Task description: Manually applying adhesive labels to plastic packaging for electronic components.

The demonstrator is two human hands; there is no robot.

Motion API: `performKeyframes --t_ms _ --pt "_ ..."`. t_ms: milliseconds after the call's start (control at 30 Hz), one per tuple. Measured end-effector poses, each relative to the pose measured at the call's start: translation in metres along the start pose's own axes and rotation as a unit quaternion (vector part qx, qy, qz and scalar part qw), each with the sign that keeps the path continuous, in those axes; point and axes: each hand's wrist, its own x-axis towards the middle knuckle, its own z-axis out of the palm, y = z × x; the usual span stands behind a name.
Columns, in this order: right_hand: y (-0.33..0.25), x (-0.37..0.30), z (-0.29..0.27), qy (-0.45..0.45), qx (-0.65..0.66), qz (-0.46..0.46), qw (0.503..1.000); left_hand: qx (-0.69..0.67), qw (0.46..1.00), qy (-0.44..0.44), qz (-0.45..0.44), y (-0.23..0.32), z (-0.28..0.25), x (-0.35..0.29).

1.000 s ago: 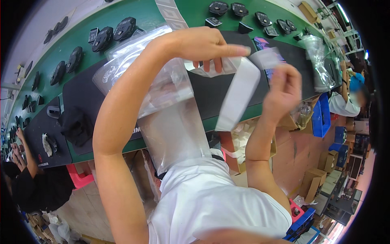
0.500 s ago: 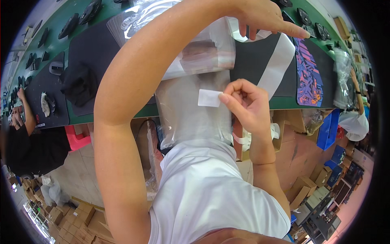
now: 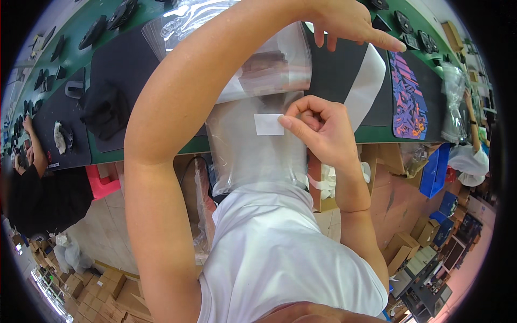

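My right hand point(image 3: 323, 129) pinches a small white sticker label point(image 3: 267, 124) by its right edge between thumb and forefinger. Under the label is a clear plastic bag point(image 3: 253, 156), its near end against my shirt; whether label and bag touch, I cannot tell. My left arm reaches across the stack of clear plastic bags point(image 3: 280, 64). At its end my left hand point(image 3: 347, 24) hovers above a white label strip point(image 3: 367, 86), forefinger stretched out and other fingers hanging apart, apparently with nothing in them.
A purple patterned mat point(image 3: 407, 102) lies to the right on the green table point(image 3: 377, 134), beside wrapped clear plastic point(image 3: 453, 107). A black cloth point(image 3: 105, 113) and a computer mouse point(image 3: 74, 89) are at left. Co-workers sit at both sides. A cardboard box point(image 3: 371, 167) stands below the table edge.
My right hand has moved slightly left and up with the label, which now looks flatter over the bag. The white strip's upper part has shifted under my left hand, which moved slightly left.
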Motion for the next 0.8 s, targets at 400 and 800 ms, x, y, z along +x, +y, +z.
performKeyframes --t_ms 400,800 --pt "0.019 0.001 0.032 0.210 -0.159 -0.182 0.947 -0.009 0.995 -0.015 -0.100 -0.037 0.011 0.045" --pt "0.016 -0.046 0.000 -0.168 -0.451 -0.241 0.843 0.009 0.996 -0.025 -0.080 -0.022 0.022 0.036"
